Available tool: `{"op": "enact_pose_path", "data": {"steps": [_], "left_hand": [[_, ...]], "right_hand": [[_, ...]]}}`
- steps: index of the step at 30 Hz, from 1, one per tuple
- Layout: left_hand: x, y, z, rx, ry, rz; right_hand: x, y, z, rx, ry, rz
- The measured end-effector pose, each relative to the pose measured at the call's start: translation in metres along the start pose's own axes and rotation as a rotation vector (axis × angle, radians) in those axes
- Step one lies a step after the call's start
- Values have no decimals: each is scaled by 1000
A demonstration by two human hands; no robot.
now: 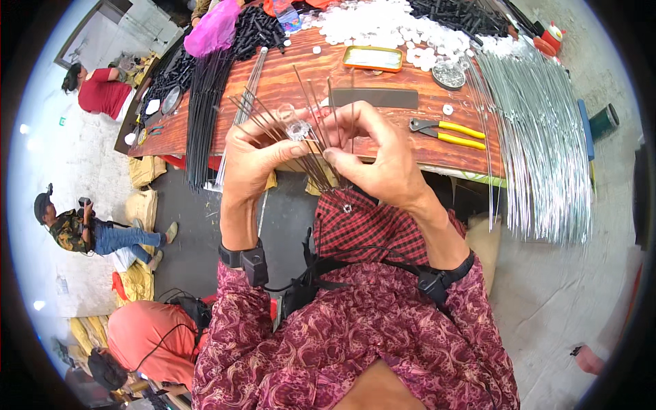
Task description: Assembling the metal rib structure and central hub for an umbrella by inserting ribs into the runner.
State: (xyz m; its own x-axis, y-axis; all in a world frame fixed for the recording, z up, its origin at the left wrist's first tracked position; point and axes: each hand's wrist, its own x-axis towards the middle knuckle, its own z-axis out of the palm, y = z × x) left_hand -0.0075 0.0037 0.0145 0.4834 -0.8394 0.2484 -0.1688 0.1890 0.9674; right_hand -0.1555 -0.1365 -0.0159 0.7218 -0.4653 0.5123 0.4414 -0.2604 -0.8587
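Lengthwise, thin rods [313, 168] point forward (splayed)

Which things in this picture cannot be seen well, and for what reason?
All in the head view:
Thin rods: lower ends, lost against the checked cloth.
Clear piece: too small and glary to tell which rods pass through it.
Right hand: palm, hidden by its own back.
Round dish: contents too small to identify.
Pink bag: top, cut off by the upper edge.
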Motion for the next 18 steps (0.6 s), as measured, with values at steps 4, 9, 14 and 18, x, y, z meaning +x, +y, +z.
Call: {"op": "enact_pose_path", "data": {"steps": [4, 9, 14, 18], "left_hand": [[-3, 5, 8, -3, 38, 61], [-8, 3, 10, -32, 70, 51], [-8, 3, 11, 21, 45, 23], [-10, 3, 11, -23, 104, -42]], "right_hand": [[2, 1, 0, -83, 13, -99], [2, -2, 10, -258, 106, -119], [0, 3, 16, -219, 183, -141], [0, 5, 18, -197, 180, -157]]}}
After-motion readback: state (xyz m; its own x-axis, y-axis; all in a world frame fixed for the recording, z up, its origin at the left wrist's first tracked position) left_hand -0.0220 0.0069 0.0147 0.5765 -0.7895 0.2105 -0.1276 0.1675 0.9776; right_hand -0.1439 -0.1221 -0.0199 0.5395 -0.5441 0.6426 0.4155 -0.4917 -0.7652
